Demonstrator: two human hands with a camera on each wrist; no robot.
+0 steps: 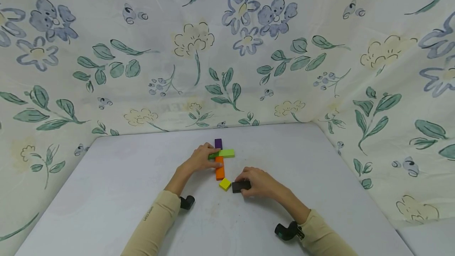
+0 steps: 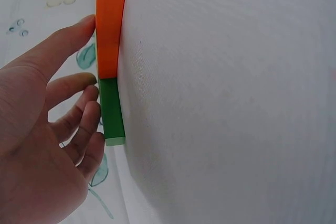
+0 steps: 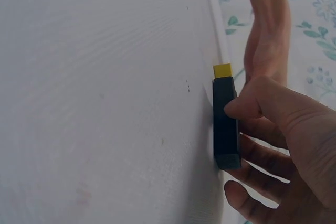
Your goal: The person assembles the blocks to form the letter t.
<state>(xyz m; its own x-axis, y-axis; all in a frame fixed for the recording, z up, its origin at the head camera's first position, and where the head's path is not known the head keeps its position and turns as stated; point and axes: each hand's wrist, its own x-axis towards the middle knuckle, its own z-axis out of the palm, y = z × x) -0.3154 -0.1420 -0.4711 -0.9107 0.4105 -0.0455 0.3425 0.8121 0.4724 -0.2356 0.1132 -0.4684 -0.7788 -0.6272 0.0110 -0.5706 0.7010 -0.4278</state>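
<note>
My left hand [image 1: 202, 158] reaches over a dark green block [image 2: 111, 109] and an orange block [image 1: 220, 172]. Its thumb touches the orange block, while the loosely bent fingers lie against the green one. My right hand [image 1: 261, 183] pinches a black block [image 1: 239, 187] between thumb and fingers, close to the table. Just left of the black block sits a small yellow block [image 1: 225, 184], turned at an angle below the orange one. A light green block [image 1: 228, 153] extends right from the dark green one, and a purple block [image 1: 218, 143] stands behind them.
The blocks lie on a white table [image 1: 135, 177]. A floral cloth [image 1: 227, 50] hangs behind it and along both sides. Small black devices are strapped at the left wrist [image 1: 187, 202] and the right wrist [image 1: 286, 231].
</note>
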